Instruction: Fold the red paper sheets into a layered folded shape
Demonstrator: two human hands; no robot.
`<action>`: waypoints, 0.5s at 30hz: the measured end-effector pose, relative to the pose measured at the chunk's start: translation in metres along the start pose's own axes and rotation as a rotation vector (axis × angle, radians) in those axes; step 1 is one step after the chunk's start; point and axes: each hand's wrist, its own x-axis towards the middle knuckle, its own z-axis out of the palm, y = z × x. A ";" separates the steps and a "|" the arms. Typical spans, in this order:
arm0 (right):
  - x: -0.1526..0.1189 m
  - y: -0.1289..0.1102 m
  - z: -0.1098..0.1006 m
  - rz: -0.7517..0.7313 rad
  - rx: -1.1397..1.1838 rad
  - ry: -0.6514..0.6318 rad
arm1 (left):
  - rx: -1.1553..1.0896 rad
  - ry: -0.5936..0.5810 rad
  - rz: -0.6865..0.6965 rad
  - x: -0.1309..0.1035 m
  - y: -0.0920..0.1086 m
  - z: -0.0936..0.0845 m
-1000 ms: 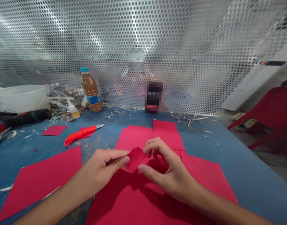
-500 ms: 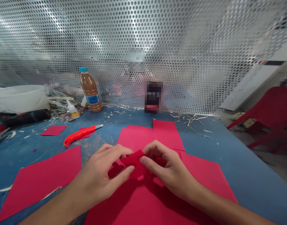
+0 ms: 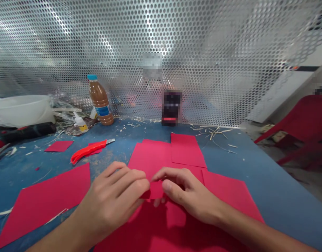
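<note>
A small piece of red paper (image 3: 156,190) is held between my two hands, above larger red sheets. My left hand (image 3: 118,190) grips its left end, fingers curled over it and the thumb mostly hidden. On the right end, my right hand (image 3: 185,192) pinches with the thumb in front and fingertips showing below the lower edge. Under both hands lies a large red sheet (image 3: 134,231). Beyond them are more red sheets, among them a rectangular red piece (image 3: 187,150) and one at the right (image 3: 234,194).
A red utility knife (image 3: 89,150) with its blade out lies at the left, near a small red square (image 3: 59,146) and a red sheet (image 3: 50,199). Behind stand a brown drink bottle (image 3: 101,101), a glue bottle (image 3: 80,122), a white tub (image 3: 21,110) and a dark box (image 3: 171,106).
The small red paper has turned from tilted to nearly level. My left fingers have closed over its left end, and my right fingers have moved slightly left and around it.
</note>
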 end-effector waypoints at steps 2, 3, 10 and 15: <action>0.001 0.002 0.000 0.017 -0.047 0.004 | 0.103 -0.003 0.080 -0.001 0.000 0.000; 0.002 0.004 0.000 0.028 -0.061 0.008 | 0.133 -0.005 0.098 -0.001 0.001 0.000; 0.002 0.005 0.002 -0.006 -0.028 0.099 | -0.190 -0.082 -0.244 0.000 0.003 -0.003; 0.001 0.007 0.004 -0.072 -0.112 0.103 | -0.382 -0.132 -0.488 0.000 0.004 0.007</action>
